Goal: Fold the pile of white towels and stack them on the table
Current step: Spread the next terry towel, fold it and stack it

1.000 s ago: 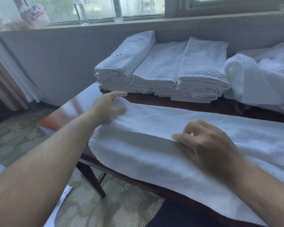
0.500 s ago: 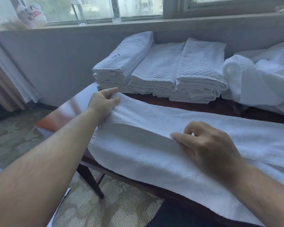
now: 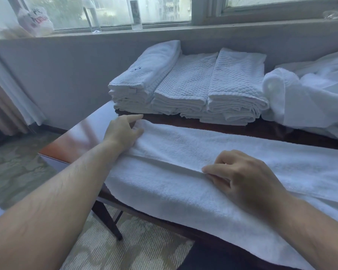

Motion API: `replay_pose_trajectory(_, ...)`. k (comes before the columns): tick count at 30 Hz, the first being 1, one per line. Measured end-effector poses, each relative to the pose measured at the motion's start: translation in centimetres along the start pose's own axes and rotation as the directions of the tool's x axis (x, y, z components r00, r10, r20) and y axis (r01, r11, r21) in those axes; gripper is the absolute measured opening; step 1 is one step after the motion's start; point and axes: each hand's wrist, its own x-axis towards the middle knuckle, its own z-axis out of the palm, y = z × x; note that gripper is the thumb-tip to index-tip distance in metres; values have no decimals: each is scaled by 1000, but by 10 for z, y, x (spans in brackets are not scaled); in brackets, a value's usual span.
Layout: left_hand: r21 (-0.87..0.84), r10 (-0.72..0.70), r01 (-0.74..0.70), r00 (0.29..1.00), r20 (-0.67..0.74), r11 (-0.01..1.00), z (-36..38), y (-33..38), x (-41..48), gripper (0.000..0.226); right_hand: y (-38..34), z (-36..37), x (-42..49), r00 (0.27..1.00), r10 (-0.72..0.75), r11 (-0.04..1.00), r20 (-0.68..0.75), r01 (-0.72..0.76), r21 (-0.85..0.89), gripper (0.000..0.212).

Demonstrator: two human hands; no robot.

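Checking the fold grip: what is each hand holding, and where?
Left hand grips the spread towel at its far left end; right hand pinches its folded edge near the middle.

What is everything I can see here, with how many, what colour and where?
Spread towel: one, white, lengthwise across the table's near side.
Folded towel stacks: three, white, side by side at the table's far edge.
Unfolded pile: one, white, far right.
Table: one, reddish-brown, glossy.
Bottles: two, clear, on the windowsill.
Bag: one, white, on the sill at left.
Left hand: holds the spread towel's left end.
Right hand: pinches the towel's folded edge.
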Motion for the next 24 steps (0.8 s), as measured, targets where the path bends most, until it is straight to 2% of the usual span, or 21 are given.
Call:
replay_pose_trajectory(3, 76, 28, -20, 995, -94, 997, 2, 3, -6, 22, -1, 1, 1, 999, 31, 999, 20, -31, 27, 22)
replay_pose_trajectory(6, 235, 132, -94, 980, -151, 967, 4, 13, -13, 26, -2, 2, 2, 996, 81, 996, 32, -81, 25, 22)
replay_pose_trajectory(8, 225, 198, -180, 978, -61, 957, 7, 27, -20, 31, -3, 1, 3, 996, 80, 997, 34, -81, 6, 22)
replay_pose_trajectory(11, 251, 228, -284, 946, 229, 925, 21, 41, -32, 47, -5, -3, 2, 996, 80, 994, 32, -78, -75, 24)
replay_pose_trajectory(12, 279, 195, -294, 923, 332, 914, 26, 41, -35, 56, -5, -6, 3, 994, 99, 990, 57, -92, -111, 32)
replay_pose_trajectory(14, 355, 104, -284, 888, 447, 891, 30, 36, -35, 71, -10, -9, 6, 960, 172, 974, 220, -133, -183, 54)
replay_pose_trajectory(16, 401, 71, -281, 882, 465, 872, 30, 33, -30, 75, -11, -7, 5, 888, 248, 955, 386, -158, -250, 70)
replay_pose_trajectory(18, 413, 73, -294, 878, 473, 862, 30, 34, -28, 74, -10, -6, 0, 824, 284, 954, 490, -192, -230, 74)
replay_pose_trajectory(20, 417, 83, -301, 881, 467, 857, 28, 36, -31, 72, -10, -9, -7, 786, 310, 950, 535, -237, -203, 76)
replay_pose_trajectory(24, 391, 156, -308, 914, 375, 867, 29, 53, -55, 59, -5, -26, -28, 743, 402, 915, 535, -323, -240, 84)
